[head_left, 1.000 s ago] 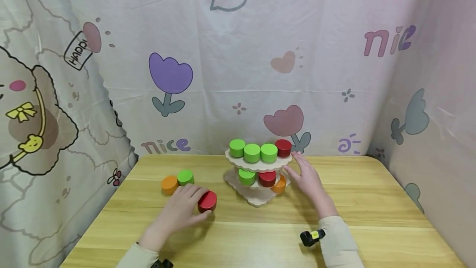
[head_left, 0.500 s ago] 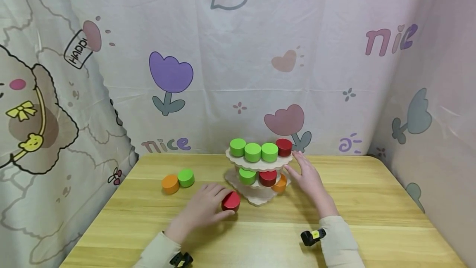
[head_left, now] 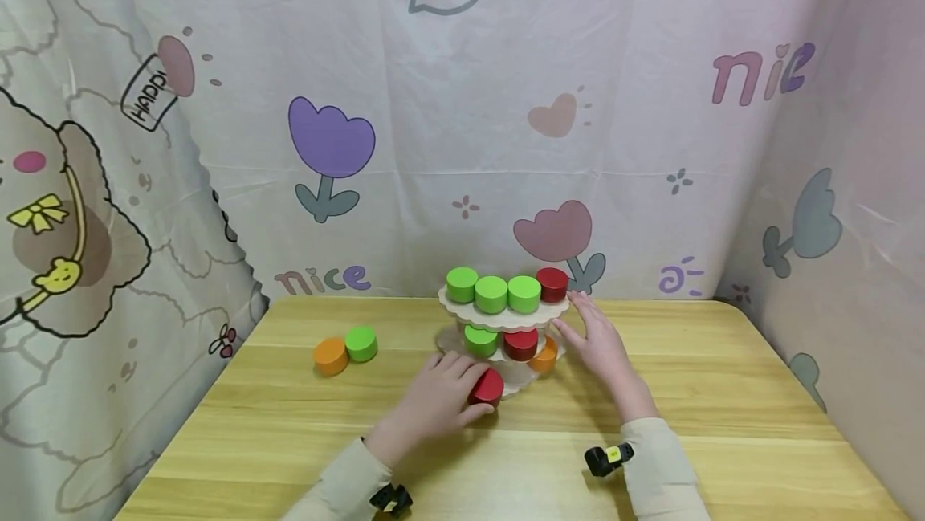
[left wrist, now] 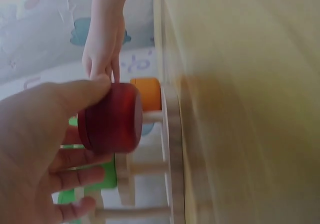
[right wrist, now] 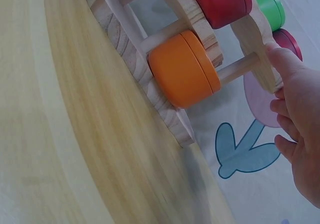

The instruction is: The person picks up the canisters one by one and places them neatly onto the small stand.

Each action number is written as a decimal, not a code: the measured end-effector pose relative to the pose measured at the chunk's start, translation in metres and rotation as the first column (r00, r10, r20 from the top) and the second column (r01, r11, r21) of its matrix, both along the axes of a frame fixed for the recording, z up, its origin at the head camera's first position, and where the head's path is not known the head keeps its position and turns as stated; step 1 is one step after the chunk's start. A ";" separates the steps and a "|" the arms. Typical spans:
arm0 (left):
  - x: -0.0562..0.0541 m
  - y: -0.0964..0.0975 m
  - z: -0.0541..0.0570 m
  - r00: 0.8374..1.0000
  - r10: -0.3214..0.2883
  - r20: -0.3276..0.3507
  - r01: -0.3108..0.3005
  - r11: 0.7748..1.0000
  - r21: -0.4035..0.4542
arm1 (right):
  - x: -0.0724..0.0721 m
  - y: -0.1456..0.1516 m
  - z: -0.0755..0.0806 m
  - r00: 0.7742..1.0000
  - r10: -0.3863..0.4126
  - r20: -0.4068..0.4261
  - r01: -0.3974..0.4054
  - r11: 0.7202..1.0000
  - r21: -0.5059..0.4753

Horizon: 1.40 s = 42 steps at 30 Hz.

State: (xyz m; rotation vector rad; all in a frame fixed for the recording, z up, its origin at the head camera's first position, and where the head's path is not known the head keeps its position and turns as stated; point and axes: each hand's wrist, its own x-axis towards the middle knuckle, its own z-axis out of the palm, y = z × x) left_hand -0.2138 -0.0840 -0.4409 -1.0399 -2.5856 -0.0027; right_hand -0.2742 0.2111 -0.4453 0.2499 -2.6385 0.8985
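My left hand (head_left: 433, 396) pinches a red round block (head_left: 488, 386) between thumb and fingers, just in front of the tiered wooden stand (head_left: 516, 380). In the left wrist view this block (left wrist: 114, 119) overlaps the stand's tiers. My right hand (head_left: 601, 348) holds the top tier's right rim, with the thumb (right wrist: 282, 61) against the tier and the other fingers beyond its edge. Several green blocks (head_left: 491, 295) and a red block (head_left: 552, 285) stand on the top tier. Below are a green block (head_left: 480, 339), a red block (head_left: 520, 343) and an orange block (right wrist: 182, 71) near the right side.
On the wooden table (head_left: 238, 425), left of the stand, an orange block (head_left: 331, 356) and a green block (head_left: 361, 343) sit side by side. A printed curtain (head_left: 433, 103) hangs behind the table and along both sides.
My left hand has carried the red block rightward across the table to the stand's front. The right hand has stayed at the top tier's rim.
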 end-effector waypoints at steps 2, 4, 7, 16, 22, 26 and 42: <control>0.000 0.006 -0.003 1.000 0.005 -0.012 -0.005 1.000 0.008 | 0.000 0.000 0.000 1.000 -0.001 0.000 0.001 1.000 0.004; 0.001 0.011 -0.005 1.000 0.007 -0.031 -0.007 1.000 0.011 | 0.000 0.000 -0.001 1.000 0.001 0.000 -0.001 1.000 0.005; 0.002 0.017 -0.008 0.999 0.009 -0.054 -0.008 1.000 0.013 | 0.000 0.000 0.000 1.000 0.002 -0.001 -0.002 1.000 0.002; 0.003 0.027 -0.011 0.994 0.045 -0.098 -0.043 0.999 0.018 | -0.002 0.000 0.000 1.000 -0.002 -0.003 0.002 1.000 0.006; 0.003 0.033 -0.011 0.993 0.099 -0.069 -0.098 0.995 0.022 | -0.002 0.001 0.001 1.000 -0.005 0.006 0.005 1.000 0.001; 0.004 0.037 -0.010 0.990 0.122 -0.076 -0.121 0.992 0.027 | -0.002 0.001 0.000 1.000 -0.003 0.009 0.003 1.000 0.001; 0.006 0.038 -0.013 0.980 0.154 -0.128 -0.149 0.988 0.041 | 0.000 0.000 0.002 1.000 -0.005 0.020 0.005 1.000 -0.007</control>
